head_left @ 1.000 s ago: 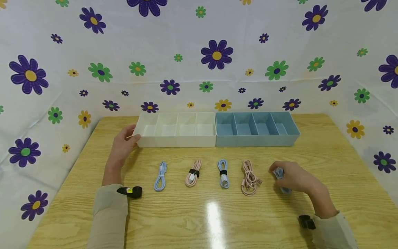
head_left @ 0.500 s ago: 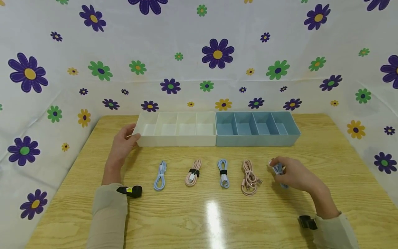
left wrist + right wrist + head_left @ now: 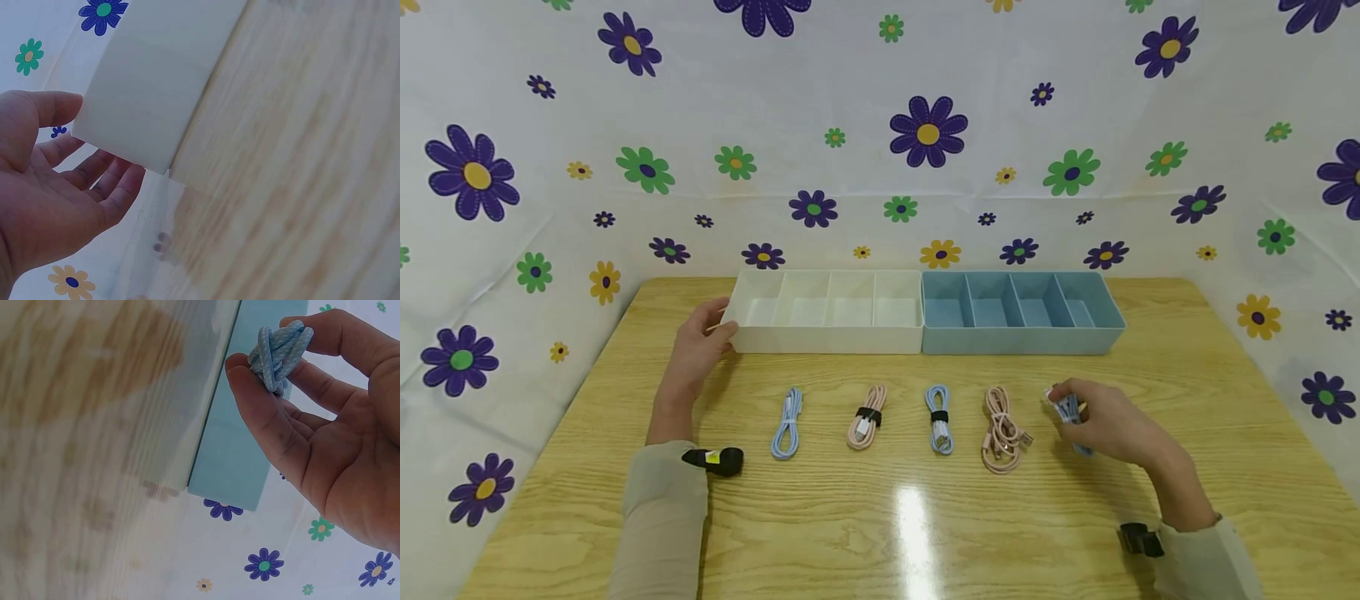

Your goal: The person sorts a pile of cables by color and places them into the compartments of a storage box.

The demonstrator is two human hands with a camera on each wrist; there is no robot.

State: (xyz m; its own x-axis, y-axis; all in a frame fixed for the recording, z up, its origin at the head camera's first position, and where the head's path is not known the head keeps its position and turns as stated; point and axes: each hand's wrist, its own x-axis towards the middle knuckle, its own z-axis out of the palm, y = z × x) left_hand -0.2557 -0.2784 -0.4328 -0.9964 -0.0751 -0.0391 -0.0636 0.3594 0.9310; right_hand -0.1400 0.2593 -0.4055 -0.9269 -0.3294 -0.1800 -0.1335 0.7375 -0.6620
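Note:
My right hand [image 3: 1111,421] pinches a bundled light blue cable [image 3: 278,356] between thumb and fingers, at the right of the row of cables. In the right wrist view the braided loops stick out past the fingertips. My left hand [image 3: 698,346] holds the left end of a white divided box [image 3: 827,340], its thumb at the front corner and its fingertips against the end wall [image 3: 119,150].
A blue divided box [image 3: 1022,340] adjoins the white one. In front lie a blue cable [image 3: 787,423], a pink cable with black strap [image 3: 872,408], a strapped blue cable [image 3: 938,417] and a pink cable [image 3: 1000,429]. A flowered cloth [image 3: 850,100] hangs behind the wooden table [image 3: 820,525].
My right hand has raised the blue cable bundle and shifted it slightly away from me, its end now showing past the fingers. The left hand stays at the white box.

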